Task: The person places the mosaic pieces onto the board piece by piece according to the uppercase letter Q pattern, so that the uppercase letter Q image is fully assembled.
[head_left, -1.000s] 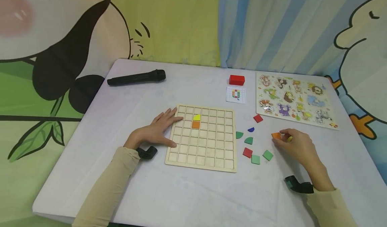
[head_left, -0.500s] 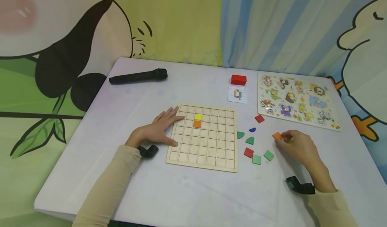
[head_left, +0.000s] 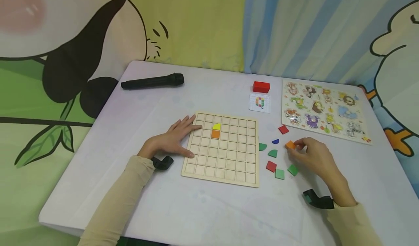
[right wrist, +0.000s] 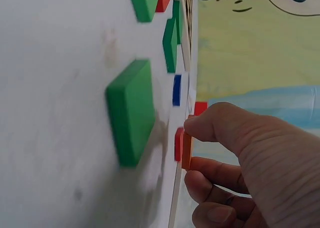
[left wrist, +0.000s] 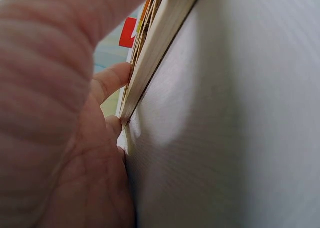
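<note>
In the head view, my left hand point(head_left: 170, 140) rests on the left rim of the wooden grid board point(head_left: 226, 153), thumb and fingers spread. A yellow tile point(head_left: 216, 126) with a curved side sits in one cell, directly above an orange square tile point(head_left: 215, 134). To the right of the board, my right hand point(head_left: 314, 157) pinches another orange tile point(head_left: 290, 145) between thumb and fingers. The right wrist view has that tile point(right wrist: 187, 150) seen edge-on, with a green square tile point(right wrist: 131, 113) nearer the camera. In the left wrist view, fingertips touch the board's edge point(left wrist: 150, 53).
Red tiles point(head_left: 271, 166), green tiles point(head_left: 272, 153) and a blue half-round tile point(head_left: 275, 141) lie between board and right hand. Behind are a pattern card point(head_left: 260, 103), a red block point(head_left: 261, 87), an animal puzzle board point(head_left: 322, 109) and a black microphone-like object point(head_left: 152, 81).
My right hand has moved left with the orange tile, towards the loose tiles. A yellow piece seen by its fingers earlier is no longer visible. The left hand stays on the board.
</note>
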Available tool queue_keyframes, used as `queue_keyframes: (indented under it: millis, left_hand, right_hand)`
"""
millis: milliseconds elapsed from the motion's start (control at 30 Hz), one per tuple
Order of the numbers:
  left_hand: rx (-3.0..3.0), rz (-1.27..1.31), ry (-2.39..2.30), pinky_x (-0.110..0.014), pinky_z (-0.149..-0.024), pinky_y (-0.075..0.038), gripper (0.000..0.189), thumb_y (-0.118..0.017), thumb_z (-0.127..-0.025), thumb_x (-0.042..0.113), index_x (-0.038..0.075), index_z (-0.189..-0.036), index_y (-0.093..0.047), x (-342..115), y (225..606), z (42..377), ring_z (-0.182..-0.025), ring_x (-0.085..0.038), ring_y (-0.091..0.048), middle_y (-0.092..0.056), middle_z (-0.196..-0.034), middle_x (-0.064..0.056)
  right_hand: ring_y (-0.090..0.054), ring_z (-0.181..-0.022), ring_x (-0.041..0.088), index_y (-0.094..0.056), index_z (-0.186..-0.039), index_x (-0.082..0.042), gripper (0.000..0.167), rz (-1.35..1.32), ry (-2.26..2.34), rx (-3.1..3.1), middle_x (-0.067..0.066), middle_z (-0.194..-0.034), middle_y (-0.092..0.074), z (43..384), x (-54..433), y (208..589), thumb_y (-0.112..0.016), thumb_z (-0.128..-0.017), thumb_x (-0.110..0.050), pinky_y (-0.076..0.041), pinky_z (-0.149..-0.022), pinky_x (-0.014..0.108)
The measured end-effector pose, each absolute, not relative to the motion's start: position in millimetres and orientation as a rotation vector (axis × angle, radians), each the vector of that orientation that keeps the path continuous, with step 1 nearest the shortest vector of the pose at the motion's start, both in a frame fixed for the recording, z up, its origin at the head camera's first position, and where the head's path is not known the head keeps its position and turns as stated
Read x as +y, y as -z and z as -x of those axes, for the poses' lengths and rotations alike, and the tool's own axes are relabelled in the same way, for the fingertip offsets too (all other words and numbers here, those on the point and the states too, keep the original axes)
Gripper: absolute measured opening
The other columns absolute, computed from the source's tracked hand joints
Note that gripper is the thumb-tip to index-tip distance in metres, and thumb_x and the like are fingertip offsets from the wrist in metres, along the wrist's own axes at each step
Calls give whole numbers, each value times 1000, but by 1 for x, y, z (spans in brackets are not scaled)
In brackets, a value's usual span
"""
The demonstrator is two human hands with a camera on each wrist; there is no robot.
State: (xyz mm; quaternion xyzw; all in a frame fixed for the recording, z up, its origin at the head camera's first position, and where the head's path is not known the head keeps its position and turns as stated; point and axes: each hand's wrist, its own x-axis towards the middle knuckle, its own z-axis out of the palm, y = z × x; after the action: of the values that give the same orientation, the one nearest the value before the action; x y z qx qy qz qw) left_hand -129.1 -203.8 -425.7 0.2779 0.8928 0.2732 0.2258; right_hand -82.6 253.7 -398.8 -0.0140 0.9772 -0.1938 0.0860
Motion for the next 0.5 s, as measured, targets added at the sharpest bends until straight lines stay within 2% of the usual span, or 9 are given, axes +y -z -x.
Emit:
queue_keyframes:
  millis: [133,367,500]
  left_hand:
    - [2459,-756,-754,-48,-121,7,105,-80,-75,51,21,-156,-21,-204,423,129,-151,-25,15,11,-165,-4]
    - [2461,-759,-731,-47,-121,7,106,-79,-75,52,23,-157,-19,-204,425,130,-151,-24,15,13,-165,-1]
    - [2461,-759,-736,-47,-122,7,106,-79,-75,53,24,-157,-19,-204,425,130,-151,-24,15,13,-165,-1]
  right_hand:
    - [-50,-83,26,-65,-111,3,40,118,583,2909,12,-92,-61,86,240,394,-71,-87,-28,-41,-62,29]
    - [-49,-78,23,-68,-106,2,35,280,610,2898,9,-89,-60,94,213,393,-73,-85,-27,-40,-57,28]
    - [-52,-77,22,-69,-104,1,30,390,619,2886,8,-90,-63,97,194,393,-72,-85,-23,-42,-61,29]
